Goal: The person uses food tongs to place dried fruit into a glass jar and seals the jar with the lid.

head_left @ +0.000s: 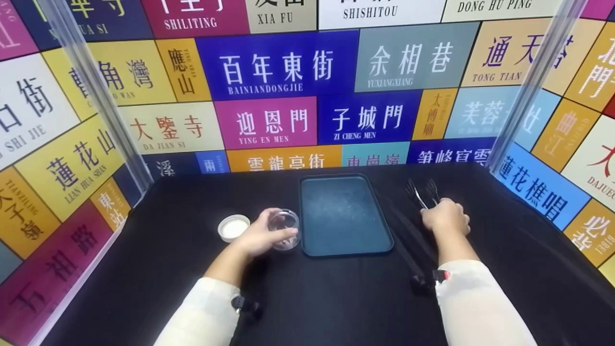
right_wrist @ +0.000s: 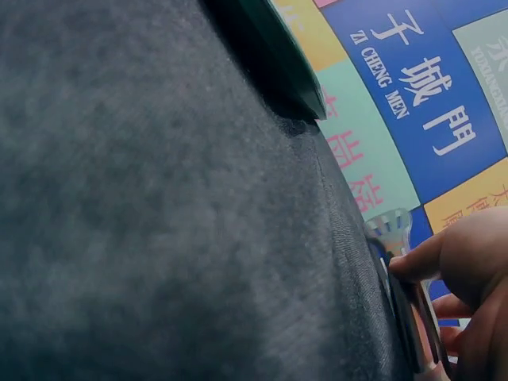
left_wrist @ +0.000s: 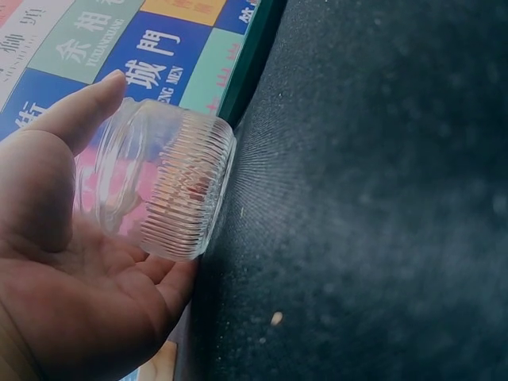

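My left hand (head_left: 262,233) holds a clear glass jar (head_left: 284,229) beside the left edge of a dark blue-green tray (head_left: 347,247). In the left wrist view the jar's ribbed wall (left_wrist: 189,178) shows, with the thumb on one side, fingers on the other and its base close to the black cloth. Off to the right of the tray, my right hand (head_left: 447,218) grips a pair of tongs (head_left: 419,196), whose two slotted dark heads are spread apart and point away from me. The right wrist view shows the thumb against their metal arms (right_wrist: 413,317).
A round white lid-like piece (head_left: 234,227) lies just left of my left hand. Black cloth (head_left: 336,298) covers the table, with folds right of the tray. Behind stands a wall of colourful sign panels (head_left: 278,62), with clear upright posts (head_left: 103,96) at the table's back corners.
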`<move>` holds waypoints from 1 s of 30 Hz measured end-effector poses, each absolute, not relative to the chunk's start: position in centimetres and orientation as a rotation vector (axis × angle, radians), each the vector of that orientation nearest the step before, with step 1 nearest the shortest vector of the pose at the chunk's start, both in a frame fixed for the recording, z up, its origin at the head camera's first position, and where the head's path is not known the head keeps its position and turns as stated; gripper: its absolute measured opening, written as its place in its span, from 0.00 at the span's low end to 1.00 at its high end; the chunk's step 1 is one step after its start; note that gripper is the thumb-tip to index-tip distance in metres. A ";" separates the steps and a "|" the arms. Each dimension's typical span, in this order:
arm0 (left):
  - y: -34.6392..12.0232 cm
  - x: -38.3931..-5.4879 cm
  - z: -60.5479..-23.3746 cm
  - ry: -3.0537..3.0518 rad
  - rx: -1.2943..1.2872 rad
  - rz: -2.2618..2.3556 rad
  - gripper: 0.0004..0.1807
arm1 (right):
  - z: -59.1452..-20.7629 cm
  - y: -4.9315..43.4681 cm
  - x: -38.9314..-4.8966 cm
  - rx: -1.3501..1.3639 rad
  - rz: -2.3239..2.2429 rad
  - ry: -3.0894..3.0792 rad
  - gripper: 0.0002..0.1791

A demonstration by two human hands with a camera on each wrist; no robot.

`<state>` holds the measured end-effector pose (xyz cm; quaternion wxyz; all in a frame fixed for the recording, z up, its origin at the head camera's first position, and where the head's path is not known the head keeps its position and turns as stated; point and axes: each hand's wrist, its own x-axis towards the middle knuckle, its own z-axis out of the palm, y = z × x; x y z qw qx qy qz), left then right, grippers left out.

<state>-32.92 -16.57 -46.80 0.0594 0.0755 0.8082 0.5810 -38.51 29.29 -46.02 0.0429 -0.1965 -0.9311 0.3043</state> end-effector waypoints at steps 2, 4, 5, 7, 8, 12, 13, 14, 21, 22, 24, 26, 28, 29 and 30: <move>-16.6 -32.9 -46.8 2.455 0.233 1.749 0.48 | -45.9 29.3 -38.5 -0.598 0.915 -2.863 0.38; -16.7 -32.8 -46.7 2.460 0.242 1.734 0.48 | -45.8 29.2 -38.5 -0.595 0.899 -2.859 0.38; -16.7 -32.8 -46.6 2.459 0.247 1.728 0.48 | -45.8 29.1 -38.5 -0.591 0.893 -2.852 0.38; -16.8 -32.7 -46.5 2.446 0.265 1.721 0.48 | -45.6 28.8 -38.6 -0.581 0.876 -2.828 0.40; -16.9 -32.7 -46.5 2.436 0.276 1.718 0.48 | -45.5 28.6 -38.7 -0.575 0.868 -2.807 0.41; -17.2 -32.9 -46.4 2.375 0.310 1.723 0.48 | -45.0 27.2 -39.0 -0.512 0.849 -2.712 0.44; -17.2 -33.0 -46.5 2.360 0.315 1.725 0.48 | -44.9 26.7 -39.0 -0.487 0.847 -2.687 0.43; -17.3 -33.0 -46.5 2.351 0.320 1.723 0.49 | -44.7 26.1 -39.1 -0.459 0.848 -2.671 0.43; -18.0 -33.0 -46.2 2.343 0.357 1.690 0.49 | -42.8 21.1 -38.4 -0.132 1.041 -2.589 0.41; -18.2 -33.0 -46.2 2.346 0.360 1.683 0.48 | -42.5 20.3 -38.2 -0.065 1.108 -2.570 0.41; -18.4 -33.0 -46.1 2.345 0.368 1.667 0.48 | -42.0 19.0 -37.8 0.070 1.267 -2.537 0.42; -18.6 -33.1 -46.1 2.333 0.375 1.661 0.48 | -41.7 17.7 -37.3 0.200 1.428 -2.506 0.44; -18.8 -33.1 -46.0 2.323 0.376 1.655 0.49 | -41.6 16.5 -36.8 0.314 1.552 -2.491 0.45; -18.9 -33.1 -46.0 2.319 0.383 1.655 0.49 | -41.6 15.9 -36.6 0.367 1.602 -2.487 0.45; -18.9 -33.1 -46.0 2.315 0.388 1.655 0.49 | -41.6 15.4 -36.4 0.418 1.643 -2.485 0.45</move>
